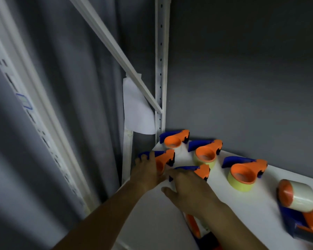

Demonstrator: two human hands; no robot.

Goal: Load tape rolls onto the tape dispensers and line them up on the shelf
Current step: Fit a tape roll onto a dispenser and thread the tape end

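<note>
Several orange-and-blue tape dispensers loaded with rolls stand on the white shelf (215,201). My left hand (148,170) lies over the front-left dispenser (167,157) at the shelf's left edge, fingers curled over its blue handle. My right hand (188,190) grips the neighbouring dispenser (202,171), hiding its roll. Behind them stand three more: one in the back corner (175,140), one with a pale yellow roll (205,155) and one further right (242,175). Another dispenser (296,206) with a whitish roll lies on its side at the right.
A further orange and blue dispenser (195,228) lies partly hidden under my right forearm at the shelf's front. A white perforated upright (161,69) and a diagonal brace (116,49) rise at the back left. A white sheet (137,112) hangs there. Grey curtain on the left.
</note>
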